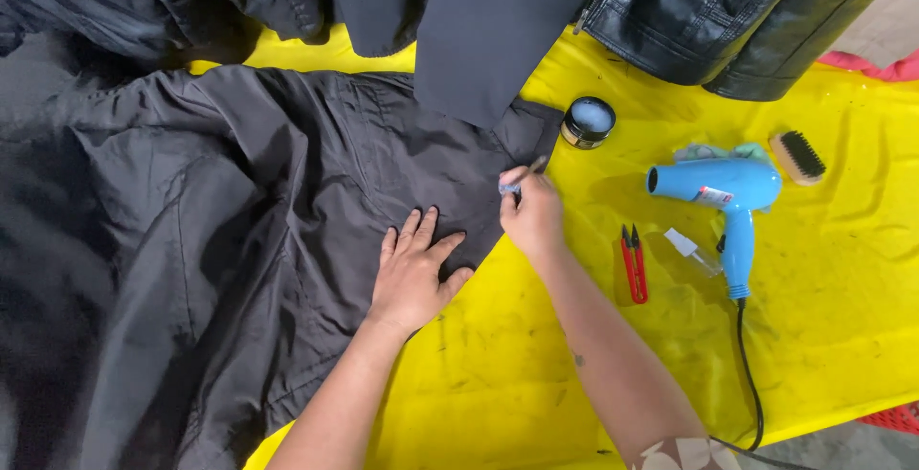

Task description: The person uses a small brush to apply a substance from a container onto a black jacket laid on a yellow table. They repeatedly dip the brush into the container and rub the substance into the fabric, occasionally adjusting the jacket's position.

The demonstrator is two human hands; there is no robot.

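Observation:
A dark grey jacket (pixel 230 221) lies spread over the yellow table cover (pixel 536 374). My left hand (pixel 414 269) rests flat on the jacket's fabric, fingers apart, near its lower edge. My right hand (pixel 531 212) is just to the right, pinching a small thin tool (pixel 522 178) whose tip touches the jacket's edge. A small round open tin (pixel 587 122) with pale paste sits a little beyond the right hand.
A blue hair dryer (pixel 728 197) with a black cord lies at the right, beside red thread snips (pixel 633 264), a small clear spray bottle (pixel 694 252) and a brush (pixel 797 157). Black leather jackets (pixel 728 11) and dark garments hang over the far edge.

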